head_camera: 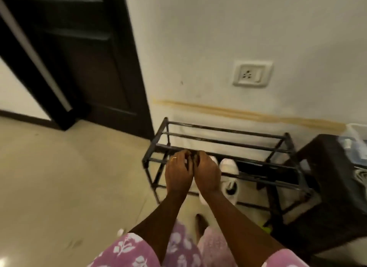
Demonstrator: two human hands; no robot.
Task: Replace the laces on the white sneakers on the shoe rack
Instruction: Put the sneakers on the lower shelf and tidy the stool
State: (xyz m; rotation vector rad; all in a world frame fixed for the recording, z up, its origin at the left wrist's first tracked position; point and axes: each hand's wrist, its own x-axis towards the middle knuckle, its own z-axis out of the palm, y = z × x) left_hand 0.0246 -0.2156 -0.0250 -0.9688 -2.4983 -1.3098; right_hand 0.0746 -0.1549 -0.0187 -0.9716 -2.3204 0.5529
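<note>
The person stands in front of the shoe rack [224,127], and the work on the laces seems not yet begun: I judge this to be the approach, or the reach for the shoes. The white sneakers [229,167] sit on the lower shelf of the rack, toward its left half. The left hand [178,171] and the right hand [206,171] are held together above the front of the rack, side by side and touching, with the fingers curled inward. Whether the grip of either hand closes on something small or on nothing, I cannot tell, because the frame is blurred there.

The next move probably calls for bending down and taking one sneaker out from under the upper bars, so that the old lace can be pulled free.

The left sneaker is mostly hidden behind the right hand. No laces can be made out, neither old nor new. A dark stool [333,187] right of the rack is cut off by the frame edge.
</note>
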